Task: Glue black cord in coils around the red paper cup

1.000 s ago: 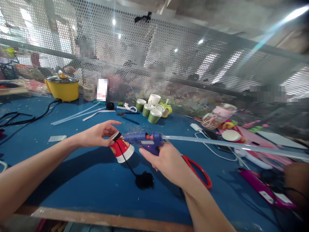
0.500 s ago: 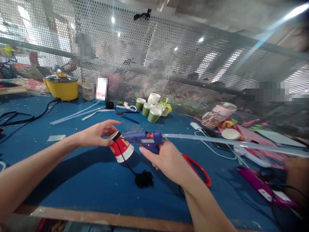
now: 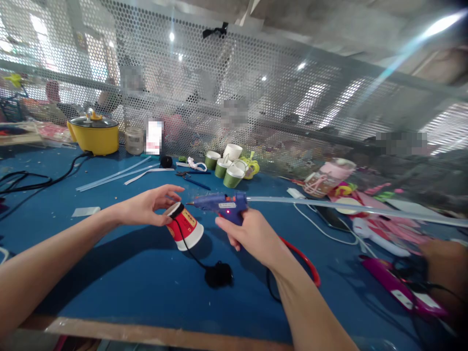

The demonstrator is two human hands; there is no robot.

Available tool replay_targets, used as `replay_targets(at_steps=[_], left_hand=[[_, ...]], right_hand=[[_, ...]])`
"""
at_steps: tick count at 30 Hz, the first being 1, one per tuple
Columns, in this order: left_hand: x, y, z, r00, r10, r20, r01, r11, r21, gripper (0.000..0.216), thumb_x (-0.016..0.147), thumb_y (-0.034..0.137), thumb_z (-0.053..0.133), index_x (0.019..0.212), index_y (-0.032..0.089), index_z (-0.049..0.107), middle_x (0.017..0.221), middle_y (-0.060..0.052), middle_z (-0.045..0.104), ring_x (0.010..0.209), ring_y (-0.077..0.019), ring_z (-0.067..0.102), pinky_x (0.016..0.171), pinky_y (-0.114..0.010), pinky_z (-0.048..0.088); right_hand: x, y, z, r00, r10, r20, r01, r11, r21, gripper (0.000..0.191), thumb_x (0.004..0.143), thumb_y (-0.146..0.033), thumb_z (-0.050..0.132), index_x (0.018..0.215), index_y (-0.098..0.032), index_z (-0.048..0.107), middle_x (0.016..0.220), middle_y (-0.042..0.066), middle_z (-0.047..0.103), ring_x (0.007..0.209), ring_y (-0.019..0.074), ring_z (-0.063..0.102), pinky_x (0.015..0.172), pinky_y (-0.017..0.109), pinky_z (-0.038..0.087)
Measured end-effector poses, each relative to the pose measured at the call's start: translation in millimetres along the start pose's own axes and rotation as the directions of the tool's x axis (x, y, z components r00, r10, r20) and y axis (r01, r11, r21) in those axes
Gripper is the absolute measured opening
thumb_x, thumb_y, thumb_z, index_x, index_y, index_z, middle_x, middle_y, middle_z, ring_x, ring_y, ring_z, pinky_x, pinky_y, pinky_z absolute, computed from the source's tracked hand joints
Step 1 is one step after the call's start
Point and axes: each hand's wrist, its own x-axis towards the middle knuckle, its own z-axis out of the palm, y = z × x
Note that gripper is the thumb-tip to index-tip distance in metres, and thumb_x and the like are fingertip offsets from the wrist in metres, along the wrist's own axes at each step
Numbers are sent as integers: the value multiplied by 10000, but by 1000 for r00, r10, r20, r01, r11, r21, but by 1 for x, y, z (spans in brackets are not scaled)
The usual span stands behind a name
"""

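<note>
A red and white paper cup [image 3: 187, 229] stands tilted, its narrow end up, with a black band round that end. My left hand [image 3: 155, 204] grips the cup by its narrow end, thumb in front and the other fingers behind. From the band a black cord [image 3: 190, 252] runs down to a fluffy black pompom [image 3: 218, 274] lying on the table. My right hand [image 3: 246, 229] is closed round the handle of a blue glue gun [image 3: 219, 201] with a lit red light. A long clear glue stick [image 3: 310, 202] sticks out of its back. The nozzle is just above and beside the black band.
Red-handled scissors [image 3: 305, 261], mostly hidden, lie behind my right forearm. Green and white cups [image 3: 234, 176] stand at the back near pliers [image 3: 195, 181]. A yellow pot [image 3: 95, 137] is at the back left. On the right are a purple power strip [image 3: 398, 287] and another person's hand [image 3: 444, 261].
My right hand has drawn the glue gun slightly up and right, so its nozzle has come away from the cup's black band. My left hand still holds the cup.
</note>
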Motion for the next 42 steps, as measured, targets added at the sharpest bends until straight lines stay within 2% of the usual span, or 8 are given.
replay_targets(at_steps=[4,8,15,22,28,32,36,42], left_hand=[[0,-2,-4,1000,14,-8,-13,999,41,605,699,123,587,1238,213,326,1137,-79,462,1057,-208,517,936,-426,410],[0,-1,-6,1000,19,-8,-18,998,52,623,700,123,586,1253,213,314,1128,-82,473,1065,-220,519,930,-440,414],[-2,2,-3,1000,7,-8,-6,998,64,579,710,154,585,1229,203,332,1093,-81,486,1049,-220,526,891,-425,446],[0,1,-1,1000,-4,-10,4,998,56,589,706,165,590,1230,216,324,1117,-84,476,1061,-222,526,899,-421,445],[0,1,0,1000,-9,-7,9,999,43,612,690,165,600,1229,205,313,1126,-92,470,1066,-221,524,908,-424,434],[-1,2,1,1000,3,-10,-3,999,55,599,685,152,597,1219,204,331,1114,-86,479,1059,-214,527,912,-418,429],[-1,3,3,999,9,-35,-7,998,70,623,668,124,592,1227,197,326,1102,-82,491,1036,-206,542,911,-412,425],[1,4,4,992,20,-125,-1,988,157,640,643,106,592,1230,180,346,1021,-71,550,988,-204,568,905,-411,433]], right_hand=[[18,18,-2,992,-39,-124,53,993,109,190,750,-324,570,818,-162,497,594,-18,576,470,102,528,468,222,443],[44,39,-1,970,49,-238,-71,994,-87,205,817,-352,489,734,-165,505,638,31,603,536,122,574,473,212,437],[70,57,14,963,135,-233,-195,946,-259,241,798,-361,521,650,-171,524,496,17,586,416,137,567,435,223,413],[79,67,20,953,120,-278,-244,847,-472,339,810,-436,485,734,-133,617,837,171,678,825,295,643,629,323,447],[73,58,12,954,67,-292,-231,784,-576,293,829,-352,498,786,-91,622,867,225,646,849,329,615,673,377,428],[50,27,16,963,-90,-256,-87,790,-607,205,822,-341,533,797,-150,604,924,145,617,923,260,572,745,339,417],[17,-7,38,905,-419,-70,334,803,-493,204,757,-374,616,709,-183,561,778,41,592,735,166,573,654,274,439],[2,-11,65,856,-517,-7,382,642,-665,118,706,-189,658,732,-166,545,791,85,584,757,226,559,624,331,439]])
